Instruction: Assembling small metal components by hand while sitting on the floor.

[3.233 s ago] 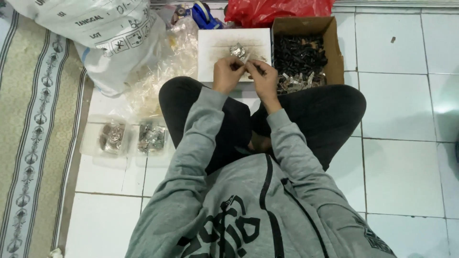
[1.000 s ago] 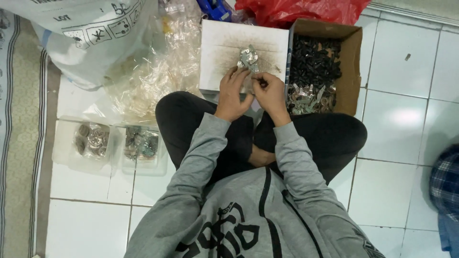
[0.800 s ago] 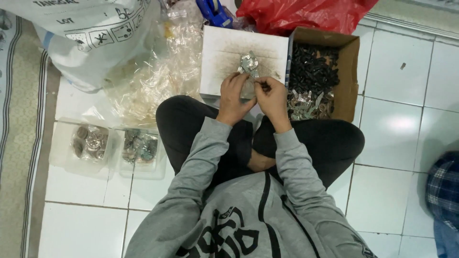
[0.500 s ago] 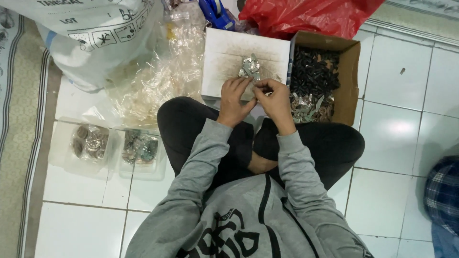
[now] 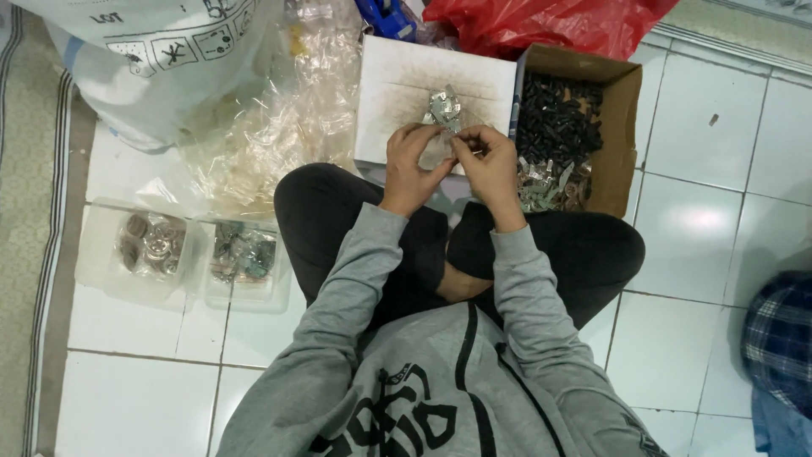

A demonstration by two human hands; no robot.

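Both hands meet over the white tray [image 5: 397, 93]: left hand [image 5: 414, 165] and right hand [image 5: 486, 161] pinch a small metal piece [image 5: 452, 145] between fingertips (pile [image 5: 444, 106] just beyond).

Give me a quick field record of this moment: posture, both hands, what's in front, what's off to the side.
posture: seated cross-legged on white tiled floor
left hand: pinching a small metal piece, fingers curled
right hand: meeting the left on the same piece
small metal piece: silvery, exact shape unclear
white tray: small heap of metal pieces
cardboard box: dark parts and silvery parts
clear containers: two, holding metal parts
clear plastic bags: crumpled pile
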